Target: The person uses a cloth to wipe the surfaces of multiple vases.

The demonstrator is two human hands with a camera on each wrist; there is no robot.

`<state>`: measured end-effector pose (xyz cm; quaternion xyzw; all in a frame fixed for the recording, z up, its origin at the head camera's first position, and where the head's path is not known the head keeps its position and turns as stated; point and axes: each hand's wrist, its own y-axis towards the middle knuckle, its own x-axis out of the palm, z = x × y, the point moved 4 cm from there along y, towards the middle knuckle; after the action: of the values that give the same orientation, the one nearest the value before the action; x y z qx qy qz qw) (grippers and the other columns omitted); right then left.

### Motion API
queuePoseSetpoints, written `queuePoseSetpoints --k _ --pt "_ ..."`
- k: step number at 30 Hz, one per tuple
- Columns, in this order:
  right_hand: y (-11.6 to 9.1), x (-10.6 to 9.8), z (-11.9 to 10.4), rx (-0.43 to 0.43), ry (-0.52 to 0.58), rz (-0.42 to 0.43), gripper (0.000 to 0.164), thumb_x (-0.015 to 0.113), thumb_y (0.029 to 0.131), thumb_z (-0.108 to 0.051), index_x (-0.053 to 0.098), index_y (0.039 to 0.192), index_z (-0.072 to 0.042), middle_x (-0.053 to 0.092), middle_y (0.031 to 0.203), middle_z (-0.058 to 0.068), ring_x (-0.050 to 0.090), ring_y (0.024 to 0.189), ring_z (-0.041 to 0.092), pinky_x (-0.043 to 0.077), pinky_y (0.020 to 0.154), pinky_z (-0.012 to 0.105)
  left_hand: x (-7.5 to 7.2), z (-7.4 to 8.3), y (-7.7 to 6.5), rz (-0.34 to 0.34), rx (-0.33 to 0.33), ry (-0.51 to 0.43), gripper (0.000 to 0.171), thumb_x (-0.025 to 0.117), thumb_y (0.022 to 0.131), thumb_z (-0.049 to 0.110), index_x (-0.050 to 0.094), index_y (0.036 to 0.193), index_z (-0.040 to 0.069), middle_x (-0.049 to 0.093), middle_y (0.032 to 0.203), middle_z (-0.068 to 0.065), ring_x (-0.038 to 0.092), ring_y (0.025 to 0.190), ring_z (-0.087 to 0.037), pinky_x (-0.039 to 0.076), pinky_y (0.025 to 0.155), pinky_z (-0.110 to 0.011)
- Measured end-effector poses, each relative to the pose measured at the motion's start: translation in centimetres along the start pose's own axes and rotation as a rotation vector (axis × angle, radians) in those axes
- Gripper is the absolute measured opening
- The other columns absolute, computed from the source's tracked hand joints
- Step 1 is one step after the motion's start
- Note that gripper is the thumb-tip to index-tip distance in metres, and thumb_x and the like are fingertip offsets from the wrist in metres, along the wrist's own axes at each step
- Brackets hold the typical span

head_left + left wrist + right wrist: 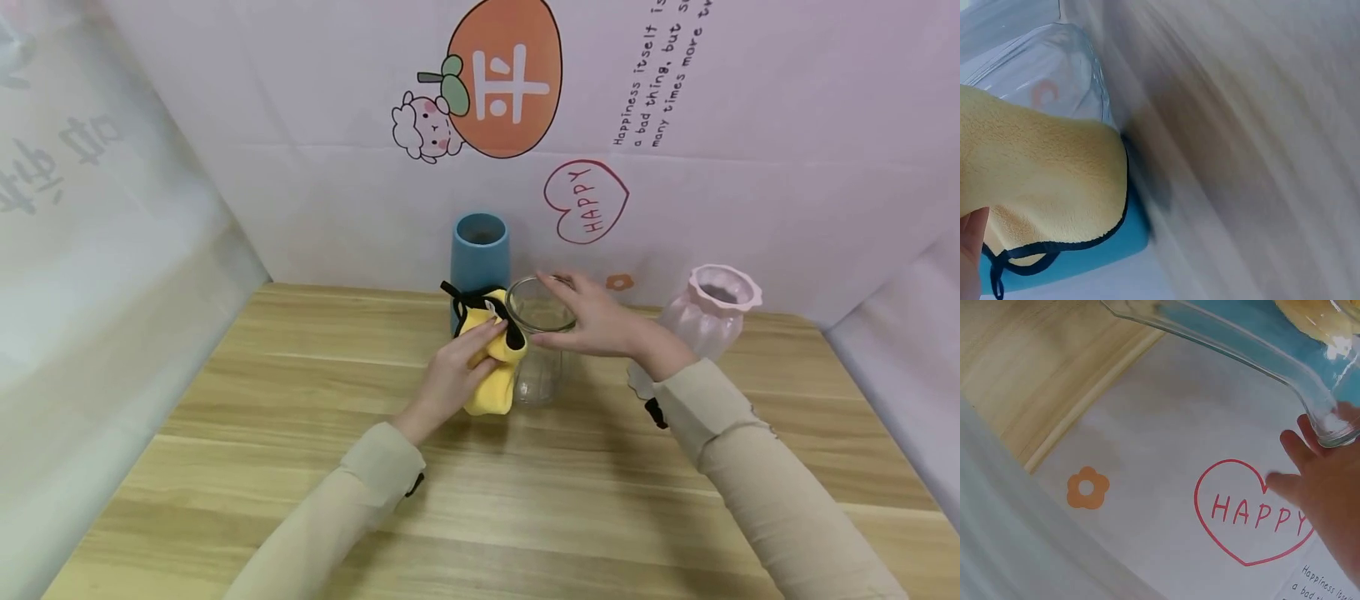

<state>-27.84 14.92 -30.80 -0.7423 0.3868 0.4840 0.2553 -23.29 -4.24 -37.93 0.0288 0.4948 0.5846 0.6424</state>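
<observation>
In the head view my left hand (447, 371) pinches a yellow cleaning cloth (491, 396) with black edging and a black loop. The bunched cloth lies against the left side of a clear glass vase (534, 385), which stands upright. Across the vase's mouth, my right hand (603, 323) holds the rim between thumb and fingers. From the right wrist, the glass vase (1229, 344) shows with the right hand (1332, 487) at its rim, some fingers spread off the glass. The left wrist view shows the cloth (1047, 169) covering part of the glass (1054, 69).
A blue vase (480, 265) stands just behind the cloth, by the printed backdrop (337, 192). To the right is a pink fluted vase (697, 321), partly behind my right sleeve (712, 408). A small black item (656, 412) shows beside that sleeve on the wooden table (300, 400).
</observation>
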Motion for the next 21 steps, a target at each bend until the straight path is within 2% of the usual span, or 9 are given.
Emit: queuePoseSetpoints --k 4,10,15,18,21 --pt "0.0 0.0 -0.4 0.054 -0.043 0.065 0.095 0.072 0.078 -0.052 0.027 0.151 -0.01 0.038 0.142 0.024 0.036 0.131 0.042 0.03 0.109 0.06 0.3 0.1 0.1 -0.016 -0.034 0.009 0.05 0.074 0.081 0.011 0.06 0.129 0.004 0.06 0.133 -0.014 0.056 0.125 -0.027 0.047 0.105 -0.037" --pt "-0.3 0.1 -1.3 0.128 -0.148 0.144 0.097 0.07 0.075 -0.061 0.034 0.146 -0.003 0.045 0.133 0.026 0.039 0.124 0.044 0.028 0.108 0.06 1.0 -0.1 0.0 -0.054 -0.08 -0.008 0.053 0.074 0.082 0.014 0.057 0.131 0.004 0.056 0.136 -0.016 0.054 0.128 -0.029 0.046 0.105 -0.04" --pt "-0.6 0.1 -2.1 0.191 -0.234 0.167 0.1 0.063 0.075 -0.069 0.038 0.139 0.003 0.05 0.124 0.027 0.041 0.12 0.044 0.028 0.106 0.06 1.3 -0.7 -0.2 -0.115 -0.119 -0.004 0.053 0.072 0.083 0.014 0.056 0.133 0.007 0.054 0.138 -0.016 0.053 0.127 -0.032 0.048 0.103 -0.042" --pt "-0.6 0.2 -2.2 0.219 -0.236 0.156 0.1 0.061 0.077 -0.07 0.037 0.14 0.004 0.048 0.127 0.029 0.04 0.123 0.046 0.025 0.109 0.062 1.6 -1.2 -0.5 -0.154 -0.125 0.024 0.053 0.072 0.084 0.014 0.056 0.134 0.008 0.054 0.139 -0.016 0.053 0.127 -0.032 0.049 0.102 -0.042" --pt "-0.5 0.5 -2.0 0.225 -0.181 0.133 0.101 0.06 0.081 -0.067 0.029 0.145 0.005 0.038 0.14 0.031 0.035 0.131 0.049 0.025 0.113 0.062 1.8 -1.5 -0.9 -0.175 -0.124 0.046 0.053 0.071 0.084 0.014 0.056 0.134 0.009 0.054 0.139 -0.015 0.053 0.128 -0.031 0.049 0.103 -0.042"
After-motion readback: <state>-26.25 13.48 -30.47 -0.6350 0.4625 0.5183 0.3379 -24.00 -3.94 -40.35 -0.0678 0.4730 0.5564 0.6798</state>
